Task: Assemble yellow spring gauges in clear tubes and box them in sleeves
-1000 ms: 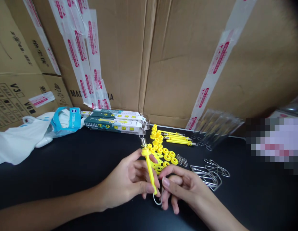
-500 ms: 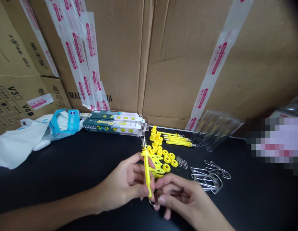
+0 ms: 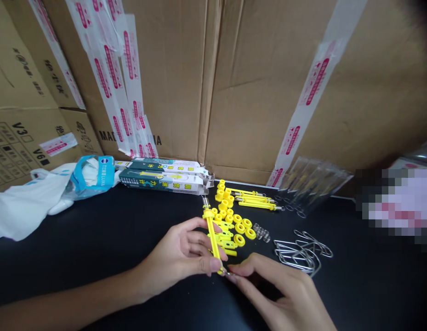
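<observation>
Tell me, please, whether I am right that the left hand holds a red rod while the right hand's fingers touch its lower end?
Not quite: the rod is yellow, not red, as the head view shows. The left hand does hold it, and the right hand has its fingers at the rod's lower end.

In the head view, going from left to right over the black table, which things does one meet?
White plastic bag → blue-labelled packet → long green printed boxes → loose yellow plastic rings → small metal coil springs → pile of bent silver wire clips.
</observation>
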`<state>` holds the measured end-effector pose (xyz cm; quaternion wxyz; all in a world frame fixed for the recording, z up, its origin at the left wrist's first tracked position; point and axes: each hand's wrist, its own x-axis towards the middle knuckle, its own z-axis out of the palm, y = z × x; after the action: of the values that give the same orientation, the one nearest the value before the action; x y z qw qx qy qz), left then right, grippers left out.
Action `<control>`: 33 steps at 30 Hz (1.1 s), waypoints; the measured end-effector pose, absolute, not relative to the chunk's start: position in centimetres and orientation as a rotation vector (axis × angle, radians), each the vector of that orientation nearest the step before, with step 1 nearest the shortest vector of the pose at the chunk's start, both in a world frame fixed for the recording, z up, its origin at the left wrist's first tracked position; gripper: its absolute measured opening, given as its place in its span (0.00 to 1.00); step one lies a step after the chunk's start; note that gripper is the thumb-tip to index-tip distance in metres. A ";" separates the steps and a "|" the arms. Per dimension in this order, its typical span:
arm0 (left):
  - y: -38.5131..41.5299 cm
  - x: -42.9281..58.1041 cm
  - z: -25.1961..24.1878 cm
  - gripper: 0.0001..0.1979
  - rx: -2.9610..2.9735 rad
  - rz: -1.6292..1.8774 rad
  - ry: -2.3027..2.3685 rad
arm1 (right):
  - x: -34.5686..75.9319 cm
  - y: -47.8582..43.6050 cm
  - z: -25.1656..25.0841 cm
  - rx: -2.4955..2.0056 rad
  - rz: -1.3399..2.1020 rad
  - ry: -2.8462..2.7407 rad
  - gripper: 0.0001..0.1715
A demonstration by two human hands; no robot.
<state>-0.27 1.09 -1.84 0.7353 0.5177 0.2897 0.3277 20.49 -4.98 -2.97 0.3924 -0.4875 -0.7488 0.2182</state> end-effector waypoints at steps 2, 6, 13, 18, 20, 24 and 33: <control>1.1 -0.2 -1.8 0.25 1.144 0.739 0.662 | 20.6 -4.9 -3.1 -1.273 0.559 -1.892 0.08; 1.1 -0.1 -1.8 0.24 1.145 0.789 0.738 | 20.8 -4.8 -3.5 -1.305 0.655 -1.866 0.06; 1.2 -0.1 -1.8 0.24 1.138 0.849 0.820 | 20.6 -4.9 -2.9 -1.240 0.712 -1.842 0.08; 1.3 0.0 -2.2 0.25 1.170 0.827 0.783 | 20.5 -5.0 -2.4 -1.118 0.573 -1.985 0.12; 1.3 0.1 -2.1 0.25 1.173 0.800 0.765 | 20.4 -5.0 -2.8 -1.094 0.542 -2.001 0.14; 1.0 0.2 -1.7 0.26 1.179 0.731 0.772 | 20.4 -5.1 -3.3 -1.076 0.377 -2.020 0.16; 0.4 0.3 -1.5 0.25 1.218 0.676 0.741 | 20.1 -5.3 -1.1 -0.874 -0.258 -2.536 0.19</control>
<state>0.29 0.41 -1.46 0.7049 0.5476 0.3331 0.3039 20.07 -5.33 -1.07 0.2215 -0.3162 -0.9177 -0.0935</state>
